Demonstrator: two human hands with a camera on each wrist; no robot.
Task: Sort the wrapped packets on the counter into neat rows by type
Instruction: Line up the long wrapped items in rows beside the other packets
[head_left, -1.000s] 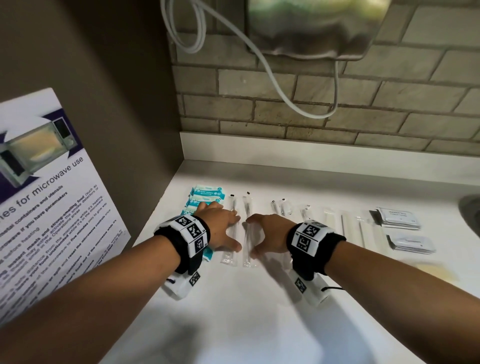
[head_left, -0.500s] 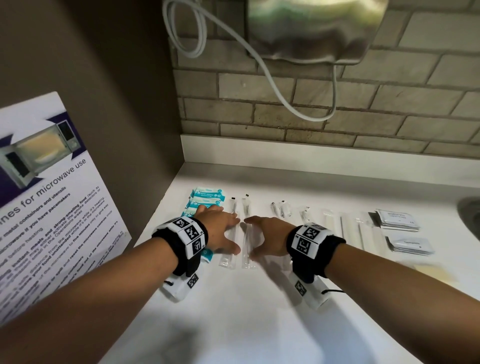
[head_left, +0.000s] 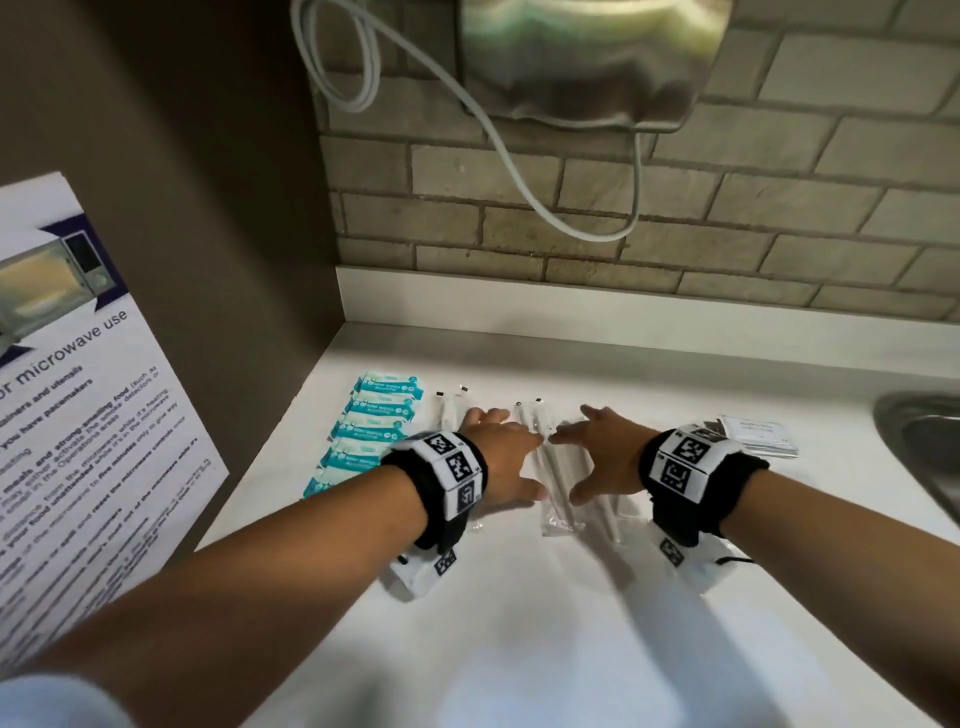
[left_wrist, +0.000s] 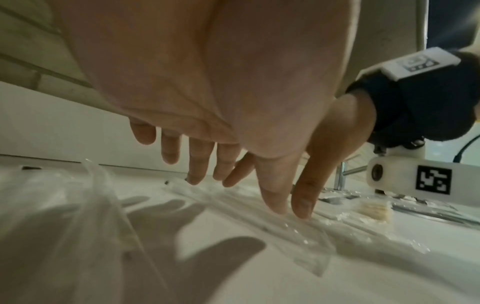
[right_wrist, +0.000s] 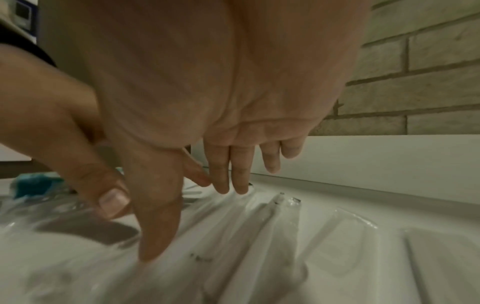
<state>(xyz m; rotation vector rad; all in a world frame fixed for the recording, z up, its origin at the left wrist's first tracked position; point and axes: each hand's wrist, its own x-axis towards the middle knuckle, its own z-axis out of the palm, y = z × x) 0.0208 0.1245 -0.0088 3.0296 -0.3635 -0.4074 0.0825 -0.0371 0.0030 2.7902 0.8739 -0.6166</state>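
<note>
The sorting looked well advanced. At the left of the head view, teal packets (head_left: 375, 427) lay overlapped in one column on the counter (head_left: 519, 623). Clear sleeves (head_left: 556, 483), each holding a slim white stick, lay side by side in the middle of the frame, running away from the camera. Grey sachets (head_left: 758, 434) sat stacked at the right, near a sink (head_left: 919, 441). What seemed left was evening the gaps between the clear sleeves; some lay hidden under the hands, so their order could not be told.

The left hand (head_left: 501, 457) and right hand (head_left: 605, 457) lay flat, fingers spread and straight, gripping nothing. Between them lay one or two sleeves, thumbs and forefingers touching the wrap from either side. In the wrist views the fingertips (left_wrist: 301, 207) rested on crinkled, glossy film, with more sleeves (right_wrist: 259, 236) lying parallel beneath the right palm.

The sleeves were transparent, long and narrow, with dark marks at their far ends.
</note>
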